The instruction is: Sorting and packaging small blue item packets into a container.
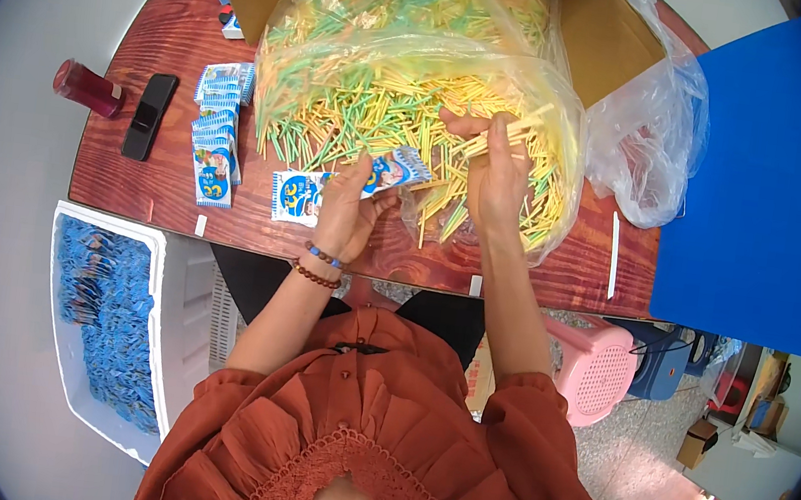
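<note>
My left hand (350,212) is closed on a small blue-and-white packet (396,170), its fingers and thumb around the lower end. A second such packet (295,197) lies on the table, partly beneath that hand. A few thin pale-yellow sticks (530,124) are pinched between the thumb and fingers of my right hand (496,174). This hand is over the mouth of a large clear plastic bag (566,205), which lies spread toward me and is full of loose yellow, green and orange sticks (368,111).
Left on the wooden table (262,240) are a row of blue-and-white packets (215,157), a black phone (149,117) and a dark red bottle (88,90). A cardboard box (612,36) stands behind. A white foam box (150,319) of packets, a pink stool (596,369) and a blue panel (757,194) flank me.
</note>
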Demonstrator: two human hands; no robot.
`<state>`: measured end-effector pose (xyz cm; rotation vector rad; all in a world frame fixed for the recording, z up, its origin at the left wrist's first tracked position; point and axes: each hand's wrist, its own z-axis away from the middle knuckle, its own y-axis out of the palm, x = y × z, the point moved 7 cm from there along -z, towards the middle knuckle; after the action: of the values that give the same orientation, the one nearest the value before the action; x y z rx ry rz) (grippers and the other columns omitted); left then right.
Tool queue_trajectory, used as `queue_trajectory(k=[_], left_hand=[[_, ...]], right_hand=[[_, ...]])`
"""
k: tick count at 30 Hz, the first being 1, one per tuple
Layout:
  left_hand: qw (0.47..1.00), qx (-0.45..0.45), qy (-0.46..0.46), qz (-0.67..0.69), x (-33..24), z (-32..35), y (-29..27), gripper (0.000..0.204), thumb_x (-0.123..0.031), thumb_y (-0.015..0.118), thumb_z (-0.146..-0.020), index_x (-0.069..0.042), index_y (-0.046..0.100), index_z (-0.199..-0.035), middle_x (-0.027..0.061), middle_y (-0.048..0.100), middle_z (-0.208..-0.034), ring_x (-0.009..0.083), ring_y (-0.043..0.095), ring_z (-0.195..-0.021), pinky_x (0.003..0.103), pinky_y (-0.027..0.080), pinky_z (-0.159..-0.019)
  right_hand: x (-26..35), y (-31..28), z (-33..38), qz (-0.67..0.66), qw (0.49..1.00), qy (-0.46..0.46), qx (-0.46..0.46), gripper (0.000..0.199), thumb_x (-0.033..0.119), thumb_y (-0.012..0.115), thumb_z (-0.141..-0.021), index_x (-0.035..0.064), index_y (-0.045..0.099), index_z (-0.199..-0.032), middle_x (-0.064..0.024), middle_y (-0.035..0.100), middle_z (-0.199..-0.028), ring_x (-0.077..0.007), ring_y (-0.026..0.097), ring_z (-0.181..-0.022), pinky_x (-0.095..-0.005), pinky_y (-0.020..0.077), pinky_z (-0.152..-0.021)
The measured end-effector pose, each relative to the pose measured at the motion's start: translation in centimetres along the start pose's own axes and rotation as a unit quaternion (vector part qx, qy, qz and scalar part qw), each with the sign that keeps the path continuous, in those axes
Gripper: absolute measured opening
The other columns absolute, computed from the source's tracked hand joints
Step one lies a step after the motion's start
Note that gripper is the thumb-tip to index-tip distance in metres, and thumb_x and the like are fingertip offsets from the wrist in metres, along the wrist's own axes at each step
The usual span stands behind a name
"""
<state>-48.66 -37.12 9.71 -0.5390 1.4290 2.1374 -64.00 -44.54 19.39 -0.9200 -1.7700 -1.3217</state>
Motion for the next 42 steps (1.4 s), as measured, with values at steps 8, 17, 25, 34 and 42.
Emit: queue_trajectory(k=[8, 17, 25, 34, 42], left_hand=[[1.000, 0.000, 0.016, -0.005, 0.1, 0.2, 1.3, 0.023, -0.030, 0.057, -0.096, -0.009, 0.066, -0.091, 0.0006, 0.066, -0.089, 0.0109, 0.061, -0.078, 0.028, 0.050, -0.067], [0.999, -0.008, 0.035, -0.013, 0.1, 0.3, 1.5, 0.021, -0.028, 0.057, -0.096, -0.010, 0.066, -0.092, -0.0008, 0.067, -0.088, 0.0089, 0.063, -0.081, 0.027, 0.049, -0.070], [0.999, 0.034, 0.025, 0.006, 0.4, -0.4, 1.6, 0.021, -0.025, 0.054, -0.097, -0.007, 0.064, -0.095, 0.0024, 0.067, -0.092, 0.0119, 0.063, -0.082, 0.028, 0.052, -0.069], [1.000, 0.027, 0.002, 0.006, 0.4, -0.4, 2.0, 0.022, -0.027, 0.053, -0.098, -0.005, 0.057, -0.097, 0.0052, 0.063, -0.090, 0.0137, 0.058, -0.075, 0.028, 0.050, -0.068], [0.998, 0.033, 0.026, 0.035, 0.8, -0.9, 2.0, 0.023, -0.028, 0.053, -0.098, -0.005, 0.057, -0.098, 0.0044, 0.063, -0.091, 0.0121, 0.059, -0.081, 0.029, 0.049, -0.070]], right_hand=[[2.0, 3.8, 1.8, -0.001, 0.988, -0.153, 0.009, 0.023, 0.025, 0.036, -0.103, 0.0049, 0.046, -0.103, -0.0163, 0.065, -0.092, -0.0358, 0.061, -0.107, -0.0498, 0.0138, -0.114], [0.4, 4.5, 2.5, 0.131, 0.984, -0.125, -0.008, 0.017, 0.022, 0.033, -0.103, 0.0069, 0.040, -0.102, -0.0190, 0.066, -0.103, -0.0327, 0.048, -0.125, -0.0474, 0.0119, -0.115], [0.0, 3.8, 1.6, 0.092, 0.991, -0.093, -0.035, 0.023, 0.025, 0.033, -0.103, 0.0055, 0.045, -0.099, -0.0204, 0.067, -0.104, -0.0309, 0.048, -0.125, -0.0451, 0.0235, -0.111], [-1.2, 3.3, 1.1, 0.044, 0.998, -0.043, -0.003, 0.026, 0.027, 0.034, -0.103, 0.0042, 0.046, -0.106, -0.0212, 0.068, -0.099, -0.0318, 0.054, -0.118, -0.0451, 0.0280, -0.107], [-0.9, 4.7, 2.0, 0.164, 0.980, -0.102, 0.050, 0.026, 0.025, 0.038, -0.102, 0.0026, 0.047, -0.109, -0.0162, 0.056, -0.127, -0.0285, 0.037, -0.134, -0.0413, 0.0260, -0.110]])
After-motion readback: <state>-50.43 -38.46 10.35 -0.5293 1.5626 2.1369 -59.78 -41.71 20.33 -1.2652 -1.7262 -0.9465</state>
